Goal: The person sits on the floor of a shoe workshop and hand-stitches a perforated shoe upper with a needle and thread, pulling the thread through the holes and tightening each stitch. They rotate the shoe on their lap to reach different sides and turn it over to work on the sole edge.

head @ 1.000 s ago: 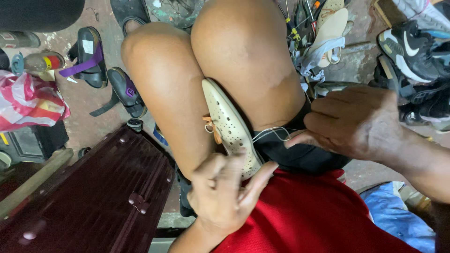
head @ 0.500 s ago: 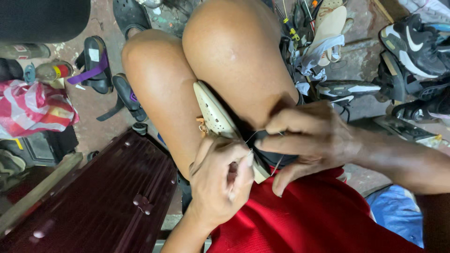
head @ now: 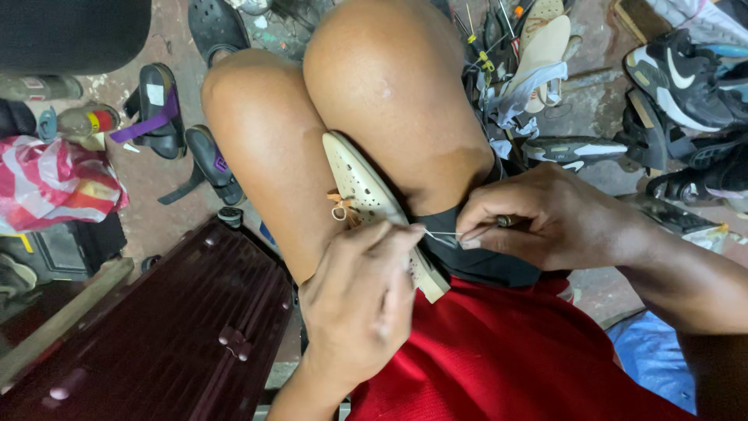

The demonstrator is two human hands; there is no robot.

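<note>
A cream perforated flat shoe [head: 360,187] with a small tan bow is wedged between my knees, toe pointing away from me. My left hand [head: 360,300] rests on the shoe's heel end, its thumb and forefinger pinching a thin pale thread [head: 442,233]. My right hand [head: 545,220] is shut on a thin metal tool whose tip meets the thread just right of the shoe. The shoe's heel part is hidden under my left hand.
A dark maroon ribbed case [head: 164,335] lies at lower left. Black sandals [head: 160,109] with a purple strap and a striped pink bag [head: 54,183] sit on the floor to the left. Black and white sneakers [head: 678,78], insoles and tools are piled at upper right.
My right hand came in from the right to the shoe, then eased slightly away, drawing the thread taut. My left hand shifted up onto the shoe's heel end.
</note>
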